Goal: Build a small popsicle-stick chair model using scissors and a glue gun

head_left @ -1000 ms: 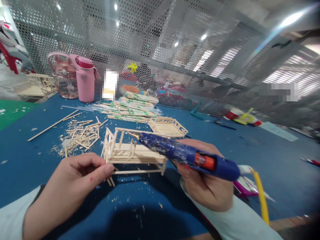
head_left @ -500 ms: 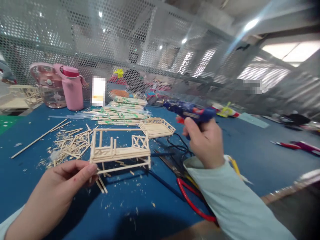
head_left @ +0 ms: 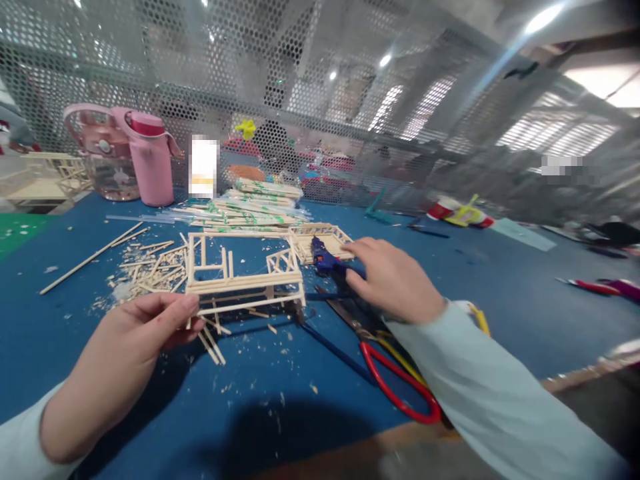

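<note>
My left hand [head_left: 135,347] pinches the lower left corner of a small frame model made of thin wooden sticks [head_left: 245,283], holding it tilted above the table. A dark blue glue gun [head_left: 327,261] lies low beside a second small stick-built platform [head_left: 320,233], its nozzle pointing away. Over the rear of that gun is my right hand [head_left: 395,277], thumb and index finger apart and stretched out; part of the gun is hidden beneath it. Scissors with red handles [head_left: 400,383] rest under my right forearm, next to a dark blue stick-like tool [head_left: 335,353].
Cut stick pieces [head_left: 155,267] lie scattered at left, with one long stick [head_left: 90,259]. Behind are packs of sticks [head_left: 260,203], a pink bottle [head_left: 153,163] and a clear jug [head_left: 113,170]. A perforated metal screen [head_left: 240,80] closes the back. Red-handled pliers [head_left: 595,287] lie far right.
My right hand has lowered the glue gun from mid-air to beside the small platform, and its fingers have loosened from around it. My left hand still holds the stick frame; the view has shifted slightly.
</note>
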The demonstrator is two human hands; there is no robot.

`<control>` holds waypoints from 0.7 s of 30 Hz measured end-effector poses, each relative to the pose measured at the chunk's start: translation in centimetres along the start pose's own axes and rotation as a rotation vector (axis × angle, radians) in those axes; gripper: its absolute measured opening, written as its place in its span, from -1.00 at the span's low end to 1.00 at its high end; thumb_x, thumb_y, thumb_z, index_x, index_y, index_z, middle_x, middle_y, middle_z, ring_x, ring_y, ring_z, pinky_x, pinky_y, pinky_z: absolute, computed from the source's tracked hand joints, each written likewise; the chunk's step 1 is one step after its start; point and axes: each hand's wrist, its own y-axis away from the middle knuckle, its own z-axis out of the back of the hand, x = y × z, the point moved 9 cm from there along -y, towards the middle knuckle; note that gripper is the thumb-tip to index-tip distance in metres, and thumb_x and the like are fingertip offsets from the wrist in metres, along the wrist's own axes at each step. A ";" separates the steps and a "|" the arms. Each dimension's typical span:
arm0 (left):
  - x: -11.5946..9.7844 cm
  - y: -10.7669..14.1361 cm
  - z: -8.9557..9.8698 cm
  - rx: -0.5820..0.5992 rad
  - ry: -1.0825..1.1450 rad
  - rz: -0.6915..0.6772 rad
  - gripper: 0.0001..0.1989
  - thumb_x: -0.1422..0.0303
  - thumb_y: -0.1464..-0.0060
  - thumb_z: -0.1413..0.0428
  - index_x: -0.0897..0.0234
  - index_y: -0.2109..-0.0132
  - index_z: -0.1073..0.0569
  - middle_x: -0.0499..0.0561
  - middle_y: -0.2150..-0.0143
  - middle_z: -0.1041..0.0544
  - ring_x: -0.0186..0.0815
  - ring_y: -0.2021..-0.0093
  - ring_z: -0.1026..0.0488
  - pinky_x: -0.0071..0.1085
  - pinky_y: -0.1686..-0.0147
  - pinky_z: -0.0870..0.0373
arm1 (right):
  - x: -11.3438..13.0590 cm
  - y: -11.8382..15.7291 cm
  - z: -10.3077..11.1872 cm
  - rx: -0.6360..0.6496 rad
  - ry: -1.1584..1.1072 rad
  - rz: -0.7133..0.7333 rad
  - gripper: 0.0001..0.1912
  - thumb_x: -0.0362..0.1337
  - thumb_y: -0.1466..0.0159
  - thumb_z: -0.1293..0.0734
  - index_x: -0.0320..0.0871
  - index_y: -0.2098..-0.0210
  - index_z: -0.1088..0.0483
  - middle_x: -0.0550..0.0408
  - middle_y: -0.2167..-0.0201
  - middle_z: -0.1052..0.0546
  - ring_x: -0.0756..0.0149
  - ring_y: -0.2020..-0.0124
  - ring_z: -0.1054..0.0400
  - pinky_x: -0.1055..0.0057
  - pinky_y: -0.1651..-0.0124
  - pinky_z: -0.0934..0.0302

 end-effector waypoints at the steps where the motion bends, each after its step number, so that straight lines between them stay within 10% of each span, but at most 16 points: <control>1: 0.2 -0.1 0.1 -0.004 0.021 0.015 -0.58 -0.01 0.22 -0.28 0.29 0.39 -0.55 -0.03 0.43 -0.55 -0.40 0.41 -0.45 -0.56 0.35 -0.43 | 1.9 1.0 1.1 0.030 -0.020 0.049 -0.74 -0.34 -0.19 -0.20 -0.22 0.21 -0.49 -0.12 0.19 -0.56 0.08 0.15 -0.42 0.25 0.12 -0.24; 6: 0.5 -0.4 0.3 -0.047 0.079 0.036 -0.59 0.04 0.22 -0.30 0.31 0.36 -0.55 -0.02 0.42 -0.56 -0.40 0.42 -0.46 -0.55 0.36 -0.44 | 12.3 5.0 1.0 0.329 -0.183 0.356 -0.76 -0.34 -0.29 -0.18 -0.08 0.34 -0.48 0.13 0.42 -0.58 0.31 0.40 -0.46 0.42 0.41 -0.10; 13: 0.2 -0.4 0.1 -0.013 0.027 -0.011 -0.59 0.02 0.17 -0.27 0.31 0.36 -0.55 -0.02 0.42 -0.56 -0.38 0.42 -0.44 -0.53 0.36 -0.40 | 14.0 1.9 -3.3 0.297 -0.078 0.239 -0.73 -0.33 -0.35 -0.11 -0.16 0.24 -0.44 -0.02 0.40 -0.59 0.21 0.37 -0.49 0.41 0.44 -0.07; 21: -0.6 0.0 -0.6 0.029 -0.031 -0.048 -0.60 0.01 0.14 -0.24 0.31 0.42 -0.53 -0.02 0.46 -0.54 -0.36 0.43 -0.43 -0.48 0.36 -0.39 | 15.4 4.5 -1.5 0.231 -0.124 0.321 -0.85 -0.47 -0.24 -0.24 -0.18 0.31 -0.43 -0.03 0.27 -0.52 0.15 0.27 -0.41 0.36 0.38 -0.20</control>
